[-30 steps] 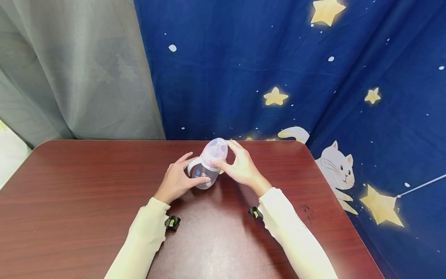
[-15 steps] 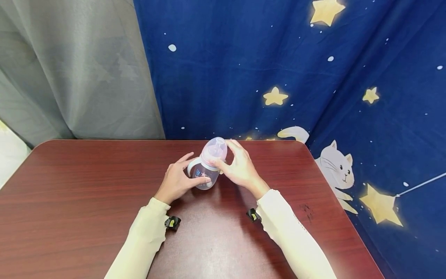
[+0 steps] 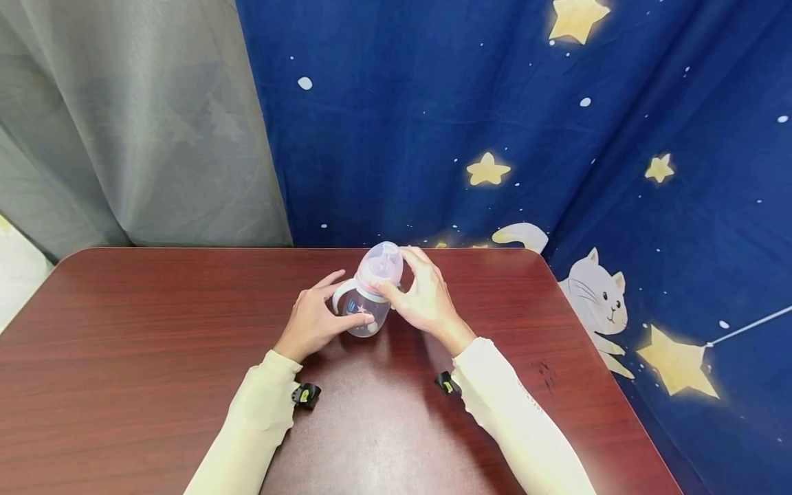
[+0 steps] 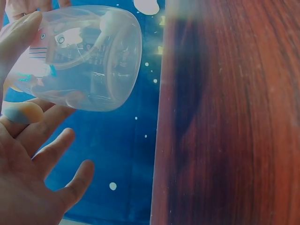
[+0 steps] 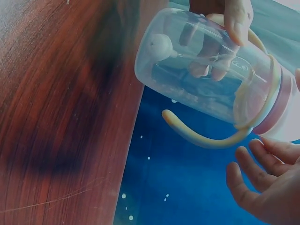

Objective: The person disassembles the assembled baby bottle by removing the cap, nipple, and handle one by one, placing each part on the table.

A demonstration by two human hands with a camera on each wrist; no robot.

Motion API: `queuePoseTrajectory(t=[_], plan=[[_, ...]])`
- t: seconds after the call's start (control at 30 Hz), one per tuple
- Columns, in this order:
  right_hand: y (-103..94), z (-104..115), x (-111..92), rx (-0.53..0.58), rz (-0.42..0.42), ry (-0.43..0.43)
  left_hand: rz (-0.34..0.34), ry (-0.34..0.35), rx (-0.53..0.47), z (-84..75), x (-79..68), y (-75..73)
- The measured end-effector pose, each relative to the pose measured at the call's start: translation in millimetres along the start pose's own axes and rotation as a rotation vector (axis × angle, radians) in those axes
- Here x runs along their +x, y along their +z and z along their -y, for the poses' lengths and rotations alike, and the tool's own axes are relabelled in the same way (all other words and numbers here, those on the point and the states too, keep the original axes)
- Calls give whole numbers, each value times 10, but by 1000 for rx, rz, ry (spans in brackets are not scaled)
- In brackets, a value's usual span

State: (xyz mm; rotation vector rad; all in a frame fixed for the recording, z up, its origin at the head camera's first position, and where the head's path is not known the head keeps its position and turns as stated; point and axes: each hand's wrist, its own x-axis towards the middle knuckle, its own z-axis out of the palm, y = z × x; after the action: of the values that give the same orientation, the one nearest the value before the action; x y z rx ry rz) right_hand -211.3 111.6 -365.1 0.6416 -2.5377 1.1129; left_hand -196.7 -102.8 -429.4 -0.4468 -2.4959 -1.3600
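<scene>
A clear baby bottle (image 3: 365, 316) with two side handles, a pink collar and a clear domed cover is held tilted above the table. Its top leans away and to the right in the head view. My left hand (image 3: 312, 322) holds the bottle's lower body from the left, thumb across the front; some of its fingers are spread in the left wrist view. The fingers and thumb of my right hand (image 3: 427, 292) grip the collar and cover from the right. Inside, a straw with a round white weight (image 5: 159, 47) shows in the right wrist view.
The reddish-brown wooden table (image 3: 155, 357) spreads beneath both arms. Behind its far edge hang a grey curtain (image 3: 148, 137) and a blue star-patterned curtain (image 3: 396, 124). Small black devices (image 3: 306, 395) sit at both wrists.
My right hand and wrist have shifted slightly left, and the bottle's top has moved a little left and up with them. The left hand has stayed in place.
</scene>
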Motion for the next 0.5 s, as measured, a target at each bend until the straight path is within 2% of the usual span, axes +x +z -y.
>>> queuePoseTrajectory(t=[0.27,0.5], plan=[[51,34,19,-31,-34,21,-5,17,-13,21,3,-16],[31,32,36,53,-12,28,14,48,-36,52,24,-20]])
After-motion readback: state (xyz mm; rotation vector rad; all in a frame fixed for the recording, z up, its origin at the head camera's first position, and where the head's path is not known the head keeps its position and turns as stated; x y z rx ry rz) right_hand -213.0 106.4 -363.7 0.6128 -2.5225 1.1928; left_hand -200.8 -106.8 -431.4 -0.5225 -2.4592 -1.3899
